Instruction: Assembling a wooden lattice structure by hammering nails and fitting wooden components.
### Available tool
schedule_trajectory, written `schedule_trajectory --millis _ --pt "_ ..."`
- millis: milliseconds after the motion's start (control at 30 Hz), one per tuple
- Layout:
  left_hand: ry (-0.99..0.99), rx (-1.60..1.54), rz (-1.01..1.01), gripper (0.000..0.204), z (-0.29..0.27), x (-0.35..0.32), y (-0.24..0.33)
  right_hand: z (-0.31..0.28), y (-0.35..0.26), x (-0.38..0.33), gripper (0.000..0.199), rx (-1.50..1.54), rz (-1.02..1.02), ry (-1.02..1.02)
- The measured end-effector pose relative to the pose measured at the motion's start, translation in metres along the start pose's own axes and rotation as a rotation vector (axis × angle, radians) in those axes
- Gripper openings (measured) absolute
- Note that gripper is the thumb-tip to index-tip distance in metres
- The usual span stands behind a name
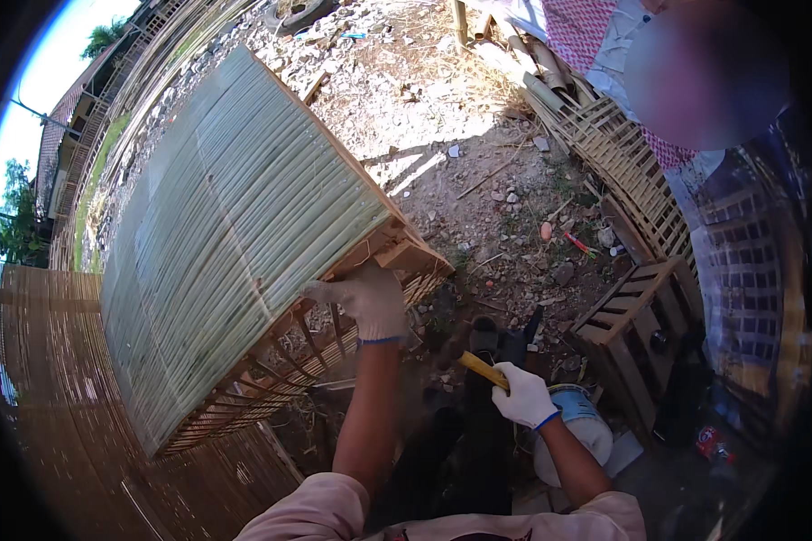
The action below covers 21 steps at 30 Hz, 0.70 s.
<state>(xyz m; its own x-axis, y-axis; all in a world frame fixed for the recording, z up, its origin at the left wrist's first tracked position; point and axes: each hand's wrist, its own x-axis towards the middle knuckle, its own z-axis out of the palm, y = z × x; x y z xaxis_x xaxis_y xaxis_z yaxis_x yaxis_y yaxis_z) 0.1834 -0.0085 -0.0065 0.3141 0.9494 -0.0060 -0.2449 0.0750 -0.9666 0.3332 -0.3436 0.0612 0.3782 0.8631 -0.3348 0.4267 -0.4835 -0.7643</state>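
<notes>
A large bamboo cage (235, 189), its broad side covered in pale green slats, is tilted up in front of me on the left. My left hand (365, 302), in a white knit glove, is closed around the wooden frame at its near right corner. Thin upright bars (307, 347) line the open side below that hand. Lower and to the right, my right hand (525, 397), gloved too, grips the yellow handle of a hammer (484, 369). The hammer's head is dark and hard to make out against the ground.
A white bucket (579, 437) stands beside my right forearm. Right of it is a wooden slatted crate (645, 320). Woven bamboo panels (627, 167) lie at the far right, near a blurred person (595, 36). Stony ground (478, 189) spreads ahead; a bamboo screen (72, 388) is at left.
</notes>
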Motion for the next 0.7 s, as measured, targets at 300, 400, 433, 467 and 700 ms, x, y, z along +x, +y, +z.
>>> schedule_trajectory --millis 300,400,433,467,700 --pt "0.349 1.994 0.882 0.102 -0.006 -0.033 -0.006 -0.156 -0.108 0.095 0.051 -0.331 0.075 -0.554" --pt "0.435 1.731 0.918 0.1 -0.053 -0.002 -0.19 -0.188 -0.09 0.148 0.056 -0.33 0.213 -0.763" --pt "0.279 1.693 0.876 0.099 -0.05 -0.006 -0.17 -0.194 -0.088 0.175 0.056 -0.399 0.101 -0.823" --pt "0.211 1.703 0.968 0.102 -0.057 -0.004 -0.149 -0.203 -0.087 0.207 0.057 -0.417 0.04 -0.886" --pt "0.143 1.597 1.426 0.102 -0.072 0.008 -0.194 -0.26 -0.142 0.409 0.055 -0.853 -0.192 -1.245"
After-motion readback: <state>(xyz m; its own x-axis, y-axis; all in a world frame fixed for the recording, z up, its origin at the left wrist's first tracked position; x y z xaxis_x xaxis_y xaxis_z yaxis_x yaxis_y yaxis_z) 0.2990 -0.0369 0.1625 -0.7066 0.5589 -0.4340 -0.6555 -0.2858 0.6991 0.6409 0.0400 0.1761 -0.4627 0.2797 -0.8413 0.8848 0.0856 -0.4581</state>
